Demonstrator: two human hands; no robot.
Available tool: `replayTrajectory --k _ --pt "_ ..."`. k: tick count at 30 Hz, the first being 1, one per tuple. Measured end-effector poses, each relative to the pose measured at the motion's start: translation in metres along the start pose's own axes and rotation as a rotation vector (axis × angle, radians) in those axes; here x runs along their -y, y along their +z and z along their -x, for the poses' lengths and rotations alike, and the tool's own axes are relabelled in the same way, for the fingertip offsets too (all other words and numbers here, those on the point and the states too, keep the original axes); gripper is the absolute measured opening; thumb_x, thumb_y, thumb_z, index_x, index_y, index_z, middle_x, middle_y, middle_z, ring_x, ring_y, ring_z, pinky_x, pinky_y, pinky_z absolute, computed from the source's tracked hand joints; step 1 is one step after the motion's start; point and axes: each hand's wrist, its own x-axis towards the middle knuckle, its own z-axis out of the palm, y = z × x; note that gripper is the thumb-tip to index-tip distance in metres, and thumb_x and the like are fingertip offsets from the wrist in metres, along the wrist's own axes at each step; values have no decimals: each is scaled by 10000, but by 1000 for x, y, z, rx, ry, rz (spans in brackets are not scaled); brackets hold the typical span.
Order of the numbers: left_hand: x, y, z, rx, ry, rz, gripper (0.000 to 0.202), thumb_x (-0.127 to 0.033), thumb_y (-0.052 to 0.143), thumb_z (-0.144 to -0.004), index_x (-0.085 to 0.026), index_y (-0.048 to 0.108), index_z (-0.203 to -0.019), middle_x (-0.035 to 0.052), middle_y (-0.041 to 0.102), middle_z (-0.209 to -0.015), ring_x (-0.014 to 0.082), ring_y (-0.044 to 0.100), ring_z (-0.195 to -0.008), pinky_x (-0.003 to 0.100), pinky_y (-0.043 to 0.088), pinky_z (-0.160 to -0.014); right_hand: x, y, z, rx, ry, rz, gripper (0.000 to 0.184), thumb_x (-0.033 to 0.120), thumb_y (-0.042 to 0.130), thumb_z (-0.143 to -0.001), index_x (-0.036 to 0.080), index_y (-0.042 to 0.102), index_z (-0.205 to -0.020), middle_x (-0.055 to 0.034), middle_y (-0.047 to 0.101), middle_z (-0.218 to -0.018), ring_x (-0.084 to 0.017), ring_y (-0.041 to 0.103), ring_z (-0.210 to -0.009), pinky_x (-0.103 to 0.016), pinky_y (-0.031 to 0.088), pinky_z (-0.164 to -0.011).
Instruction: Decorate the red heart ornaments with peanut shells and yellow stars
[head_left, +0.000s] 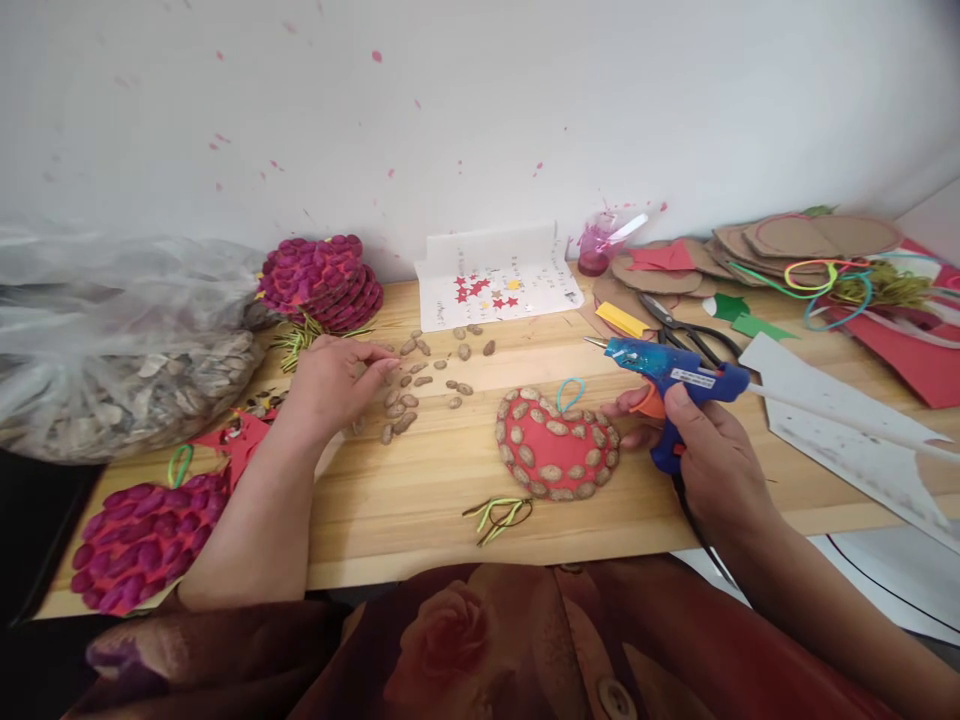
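My right hand (716, 455) grips a blue hot glue gun (667, 380) by its handle, fingers around the orange trigger. The nozzle points left, and a glue stick sticks out of the back. Below and left of it lies a red apple-shaped piece (544, 447) with peanuts in their shells around its edge and some inside, plus a blue loop on top. My left hand (334, 385) is at the left of several loose peanuts (406, 423), thumb and forefinger pinched together. Whatever may be between those fingertips is too small to make out.
Purple peanut-covered pieces stand in a stack (322, 285); another (146, 540) lies front left. A clear bag of shells (135, 390) sits left. Behind are a paper with stars (495, 280) and a pink-stained cup (596, 248). Scissors (686, 330) and cardboard shapes (795, 240) lie right.
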Motion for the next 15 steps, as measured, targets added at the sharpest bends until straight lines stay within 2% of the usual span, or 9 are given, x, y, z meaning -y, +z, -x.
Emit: replayTrajectory --k 7,12,15 --pt "1 -4 0 -18 -16 -16 271 -442 575 -877 -259 770 -830 42 788 -936 282 668 -939 386 468 -924 -1 0 -1 -9 -1 -3 334 538 671 -869 219 757 -920 -74 772 -1021 -241 735 -862 -322 612 -656" --pt "-6 -11 1 8 -43 -46 408 -518 530 -900 -227 747 -713 56 759 -771 266 657 -821 353 475 -807 3 0 -1 -32 47 26 338 558 691 -846 228 760 -842 -64 787 -955 -213 721 -719 -314 605 -625" --pt "-7 -14 1 41 -49 -17 408 -440 496 -928 -199 763 -737 69 770 -796 246 667 -781 334 480 -771 1 -4 -1 -107 103 100 360 610 714 -791 253 742 -757 -41 784 -806 -189 664 -563 -288 574 -522"
